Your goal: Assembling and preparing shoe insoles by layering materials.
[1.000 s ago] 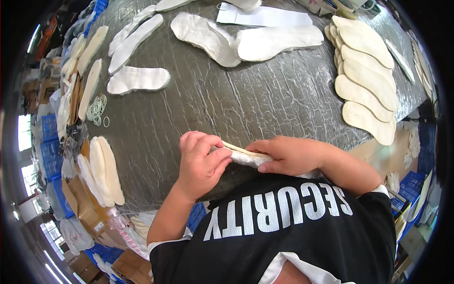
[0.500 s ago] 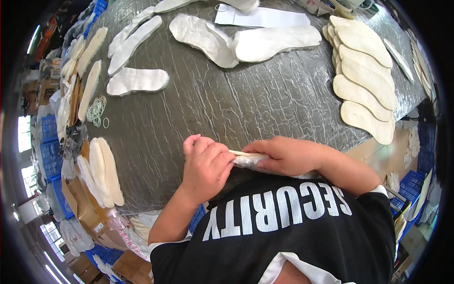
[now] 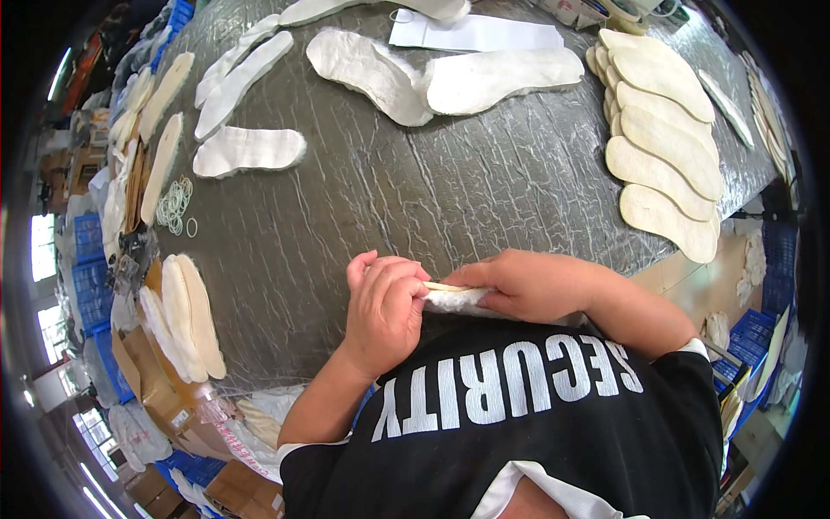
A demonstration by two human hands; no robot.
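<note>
A fleecy insole [image 3: 456,301] is held edge-on in front of my chest, its cream side up and its white pile facing me. My left hand [image 3: 386,307] pinches its left end, with the fingertips closed on the edge. From the other side my right hand [image 3: 534,287] grips it between thumb and fingers, covering much of its length. The rest of the insole is hidden behind my hands. Beyond, a white insole [image 3: 249,151] lies flat on the dark, crinkled table [image 3: 363,203], with a pair of larger fleece insoles [image 3: 506,82] farther back.
Overlapping cream insoles [image 3: 670,147] fan out at the right. Pale rubber bands [image 3: 175,206] lie at the left, near a small stack of fleece insoles [image 3: 192,316]. White paper strips [image 3: 475,33] rest at the back. Cardboard boxes [image 3: 160,389] and blue crates [image 3: 91,285] stand beyond the left edge.
My left hand has shifted slightly right, toward my right hand. The insole has tilted a little, with more of its white pile showing between my hands.
</note>
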